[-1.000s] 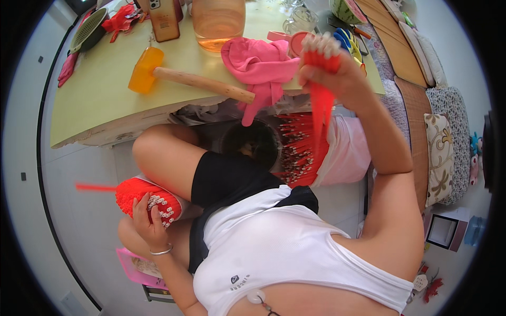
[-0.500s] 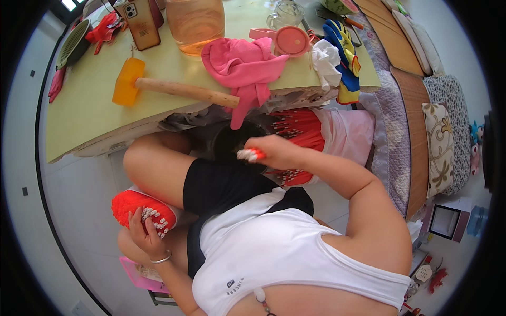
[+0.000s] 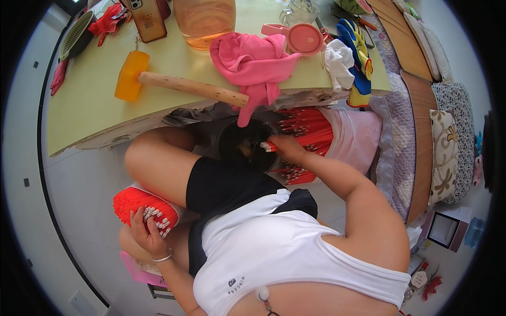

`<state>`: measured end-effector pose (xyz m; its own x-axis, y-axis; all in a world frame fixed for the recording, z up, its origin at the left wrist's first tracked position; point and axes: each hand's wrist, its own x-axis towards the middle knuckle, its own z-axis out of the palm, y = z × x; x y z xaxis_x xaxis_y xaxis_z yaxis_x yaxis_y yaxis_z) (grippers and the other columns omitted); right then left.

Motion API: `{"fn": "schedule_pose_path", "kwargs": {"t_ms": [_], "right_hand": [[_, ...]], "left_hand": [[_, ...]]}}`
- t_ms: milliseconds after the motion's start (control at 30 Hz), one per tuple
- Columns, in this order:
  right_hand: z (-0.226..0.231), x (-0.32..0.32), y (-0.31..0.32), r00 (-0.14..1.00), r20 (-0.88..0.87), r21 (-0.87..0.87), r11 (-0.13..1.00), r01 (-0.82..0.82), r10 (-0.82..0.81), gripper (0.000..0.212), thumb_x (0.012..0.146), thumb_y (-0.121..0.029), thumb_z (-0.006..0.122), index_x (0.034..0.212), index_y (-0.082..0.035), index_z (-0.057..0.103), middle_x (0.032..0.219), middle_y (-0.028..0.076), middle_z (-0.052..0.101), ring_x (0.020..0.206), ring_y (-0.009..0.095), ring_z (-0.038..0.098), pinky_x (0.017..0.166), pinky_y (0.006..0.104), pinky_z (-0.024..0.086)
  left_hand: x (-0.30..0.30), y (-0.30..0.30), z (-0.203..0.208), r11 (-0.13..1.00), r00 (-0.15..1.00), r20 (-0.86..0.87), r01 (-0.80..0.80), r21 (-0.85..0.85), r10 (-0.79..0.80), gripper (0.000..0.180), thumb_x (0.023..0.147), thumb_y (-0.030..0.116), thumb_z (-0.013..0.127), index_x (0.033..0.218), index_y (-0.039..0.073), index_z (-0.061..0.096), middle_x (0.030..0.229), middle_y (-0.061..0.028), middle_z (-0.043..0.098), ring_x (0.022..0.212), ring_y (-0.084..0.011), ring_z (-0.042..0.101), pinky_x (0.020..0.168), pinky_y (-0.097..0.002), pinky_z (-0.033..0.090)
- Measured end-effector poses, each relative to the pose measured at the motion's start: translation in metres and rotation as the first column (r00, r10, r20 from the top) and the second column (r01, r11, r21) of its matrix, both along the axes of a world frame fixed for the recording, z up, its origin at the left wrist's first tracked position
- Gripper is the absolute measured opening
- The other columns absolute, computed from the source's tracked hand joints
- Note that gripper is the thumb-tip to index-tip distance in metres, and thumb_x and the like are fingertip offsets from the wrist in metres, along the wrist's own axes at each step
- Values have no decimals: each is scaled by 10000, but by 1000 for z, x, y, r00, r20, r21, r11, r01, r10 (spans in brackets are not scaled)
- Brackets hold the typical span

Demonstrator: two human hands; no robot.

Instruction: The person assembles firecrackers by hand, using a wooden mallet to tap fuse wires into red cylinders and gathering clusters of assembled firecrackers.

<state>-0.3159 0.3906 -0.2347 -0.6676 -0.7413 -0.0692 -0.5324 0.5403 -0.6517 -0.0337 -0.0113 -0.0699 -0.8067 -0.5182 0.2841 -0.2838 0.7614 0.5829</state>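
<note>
My left hand [image 3: 147,235] rests against a large bundle of thin red sticks [image 3: 138,204], some with white ends, lying between my legs in a pale wrap. Its fingers are spread over the white ends. My right hand [image 3: 287,149] is closed round a small bunch of red sticks [image 3: 268,147] with white tips pointing left. That bunch is over a dark round basin [image 3: 232,143] below the table edge; what lies inside it is hard to make out. Beside the basin, more red sticks [image 3: 311,129] stick out of a pinkish white sack [image 3: 358,138].
On the pale yellow table [image 3: 79,124] lie an orange-headed mallet [image 3: 192,88], a pink cloth [image 3: 253,60], a pink lid [image 3: 305,39], a crumpled white cloth [image 3: 339,66] and blue-yellow gloves [image 3: 358,58]. A phone [image 3: 146,20] and a large jar of liquid [image 3: 205,23] stand behind.
My right hand has moved right and slightly down with its bunch of sticks, so more of the basin shows. My left hand stays on the large bundle, and the view has shifted slightly.
</note>
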Motion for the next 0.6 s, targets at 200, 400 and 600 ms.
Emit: {"fn": "schedule_pose_path", "kwargs": {"t_ms": [200, 400, 600], "right_hand": [[-36, -3, 19, 996, -29, 197, 977, -82, 90, 240, 829, -106, 614, 1067, -81, 594, 971, 203, 663, 917, 425, 644, 790, 505, 506], [-4, 38, 60, 930, 192, 304, 882, -361, 315, 226, 848, -125, 593, 1069, -84, 613, 979, 189, 678, 921, 410, 662, 806, 493, 521], [-58, 76, 131, 888, 144, 486, 750, -448, 437, 276, 860, -133, 573, 1123, -90, 644, 1000, 176, 696, 898, 382, 680, 792, 482, 541]], "left_hand": [[-2, 1, 2, 1000, 1000, 16, -3, -1, 3, 321, 938, 110, 558, 1213, -38, 632, 1167, -166, 683, 1217, -402, 549, 1120, -481, 339], [2, 1, -1, 1000, 1000, 13, -16, 5, 16, 323, 940, 112, 562, 1216, -42, 630, 1171, -169, 681, 1216, -391, 550, 1121, -481, 338], [2, 2, -3, 999, 999, 26, -19, 26, 18, 325, 958, 97, 540, 1240, -44, 622, 1225, -176, 665, 1282, -388, 513, 1123, -471, 334]]}}
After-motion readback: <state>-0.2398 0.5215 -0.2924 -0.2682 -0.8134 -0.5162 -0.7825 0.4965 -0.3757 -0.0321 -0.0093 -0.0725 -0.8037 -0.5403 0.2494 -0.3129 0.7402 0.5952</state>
